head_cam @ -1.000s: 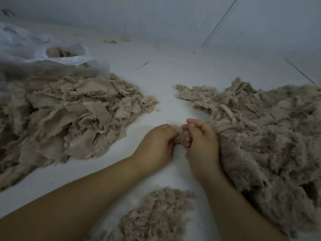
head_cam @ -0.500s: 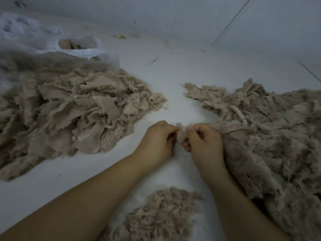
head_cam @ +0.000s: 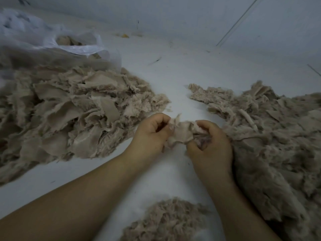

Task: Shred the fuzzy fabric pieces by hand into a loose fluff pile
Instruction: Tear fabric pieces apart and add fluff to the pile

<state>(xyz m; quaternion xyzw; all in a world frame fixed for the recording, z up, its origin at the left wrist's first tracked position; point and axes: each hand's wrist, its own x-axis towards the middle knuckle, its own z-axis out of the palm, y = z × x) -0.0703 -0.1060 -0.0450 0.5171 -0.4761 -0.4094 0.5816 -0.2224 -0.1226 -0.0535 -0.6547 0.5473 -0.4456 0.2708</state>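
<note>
Between the two hands, a beige fuzzy fabric piece (head_cam: 181, 132) is stretched, the left hand (head_cam: 152, 132) and right hand (head_cam: 211, 145) each pinching an end in curled fingers. Nearer the person than that piece lies the loose fluff pile (head_cam: 166, 221). Left of it sits a heap of scraps (head_cam: 69, 115) by a plastic bag (head_cam: 52, 40); right, a matted heap (head_cam: 271, 136). No writing shows.

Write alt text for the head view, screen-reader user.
Left hand and right hand grip a beige fuzzy fabric piece between them over a white surface, with fabric heaps on both sides, a small fluff pile nearest the camera, and a plastic bag far left.
</note>
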